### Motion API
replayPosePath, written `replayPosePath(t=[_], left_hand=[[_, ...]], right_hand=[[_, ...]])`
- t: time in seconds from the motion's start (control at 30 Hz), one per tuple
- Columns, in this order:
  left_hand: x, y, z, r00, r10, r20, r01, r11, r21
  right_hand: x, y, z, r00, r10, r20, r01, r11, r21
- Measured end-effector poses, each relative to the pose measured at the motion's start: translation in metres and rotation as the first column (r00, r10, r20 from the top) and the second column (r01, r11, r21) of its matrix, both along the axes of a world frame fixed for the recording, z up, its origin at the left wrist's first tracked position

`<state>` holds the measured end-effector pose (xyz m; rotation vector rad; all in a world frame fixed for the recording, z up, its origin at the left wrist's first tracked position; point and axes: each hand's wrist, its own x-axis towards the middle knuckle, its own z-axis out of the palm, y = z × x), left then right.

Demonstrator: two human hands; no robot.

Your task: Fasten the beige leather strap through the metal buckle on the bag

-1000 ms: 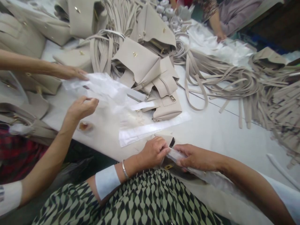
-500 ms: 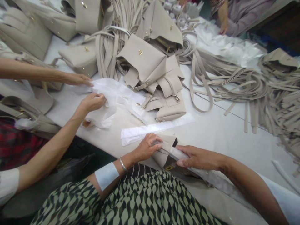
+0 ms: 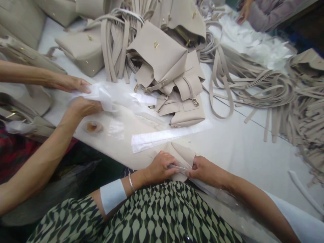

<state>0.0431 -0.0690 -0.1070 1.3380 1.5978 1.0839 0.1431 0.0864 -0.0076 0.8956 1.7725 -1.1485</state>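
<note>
Close to my body at the table's near edge, a beige leather bag (image 3: 184, 153) lies between my two hands. My left hand (image 3: 163, 166) is closed on its near side, thumb and fingers pinching the edge. Opposite it, my right hand (image 3: 204, 170) grips the bag's right side with fingers curled. The bag's lower part is hidden by my hands and my patterned clothing. Clear plastic wrap (image 3: 215, 192) trails under my right forearm. Just beyond the bag lies a folded white paper strip (image 3: 162, 137).
At left, a co-worker's hands (image 3: 86, 104) hold white tissue (image 3: 106, 96). Beige bags (image 3: 159, 50) are piled ahead, beside hanging straps (image 3: 111, 50). More straps (image 3: 263, 87) are heaped at right, below white scraps (image 3: 255, 44). Another person's hand (image 3: 244, 13) is at the back.
The bag between my hands has turned, and its gold clasp is now out of sight. My right hand has shifted its grip. The co-worker's hands have drawn left with the tissue.
</note>
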Motion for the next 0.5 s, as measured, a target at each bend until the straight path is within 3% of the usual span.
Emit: replayPosePath(t=[0.13,0.23,0.4,0.5], left_hand=[[0.005,-0.006,-0.008,0.987,-0.059,-0.151,0.066,0.997,0.042],[0.004,-0.009,-0.01,0.988,-0.085,-0.13,0.09,0.995,0.031],[0.003,-0.009,-0.003,0.974,-0.134,-0.182,0.144,0.988,0.046],[0.006,-0.004,0.003,0.966,-0.167,-0.196,0.176,0.984,0.026]], right_hand=[[0.007,-0.008,-0.001,0.994,0.109,0.001,-0.108,0.986,0.124],[0.009,-0.008,-0.004,0.989,0.149,0.004,-0.147,0.976,0.163],[0.011,-0.01,-0.008,0.952,0.296,0.076,-0.305,0.906,0.295],[0.011,-0.014,-0.009,0.935,0.347,0.072,-0.352,0.888,0.295]])
